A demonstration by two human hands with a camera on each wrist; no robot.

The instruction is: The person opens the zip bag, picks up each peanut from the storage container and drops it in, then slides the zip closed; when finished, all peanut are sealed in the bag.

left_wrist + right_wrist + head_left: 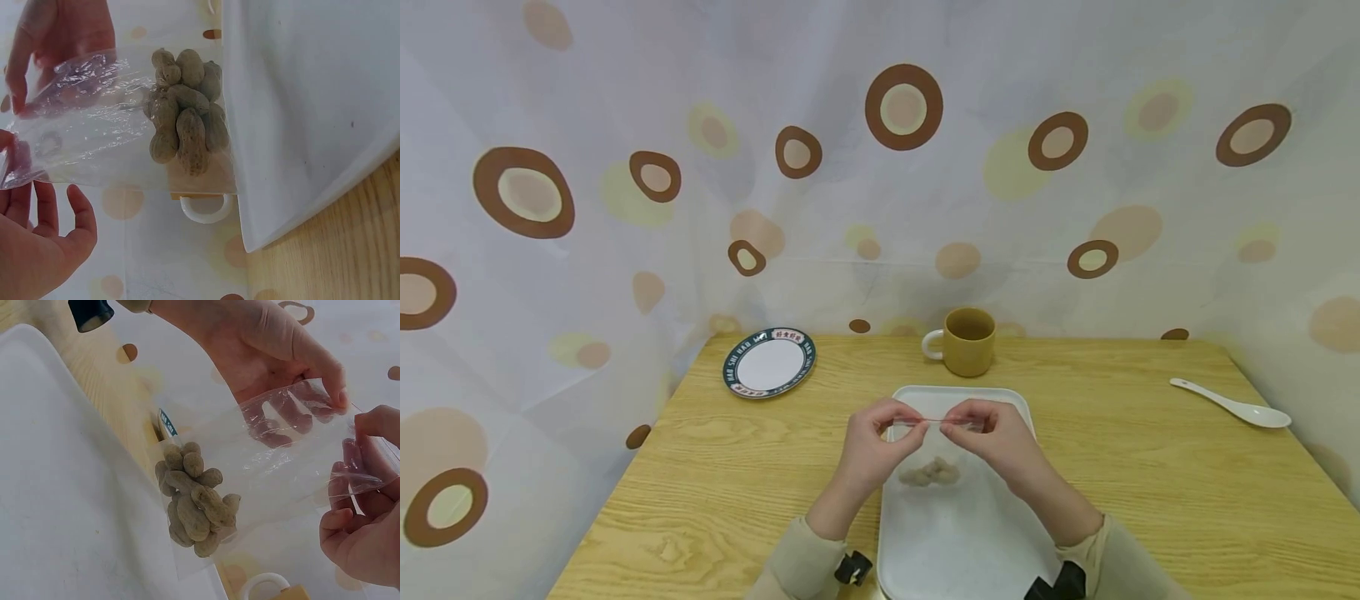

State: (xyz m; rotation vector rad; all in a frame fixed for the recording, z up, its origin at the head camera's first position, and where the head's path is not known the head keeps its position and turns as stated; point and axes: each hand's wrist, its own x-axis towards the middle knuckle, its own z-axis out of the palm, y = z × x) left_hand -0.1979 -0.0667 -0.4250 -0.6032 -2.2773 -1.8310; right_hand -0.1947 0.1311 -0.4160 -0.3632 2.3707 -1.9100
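A clear zip bag (119, 131) hangs between both hands, with several unshelled peanuts (184, 112) gathered at its bottom. My left hand (878, 442) pinches the bag's top edge between thumb and forefinger, left of centre. On the other side my right hand (996, 437) pinches the same edge, its fingertips close to the left ones. A thin reddish line runs along that edge. Under the bag lies a white tray (962, 542); the peanuts overlap its far part in the head view.
Back left on the wooden table (700, 500) is a white plate (770, 365) with a dark patterned rim. A mustard mug (970, 343) with a white handle stands behind the tray. At right lies a white spoon (1232, 406). Patterned curtain (850, 208) encloses the table.
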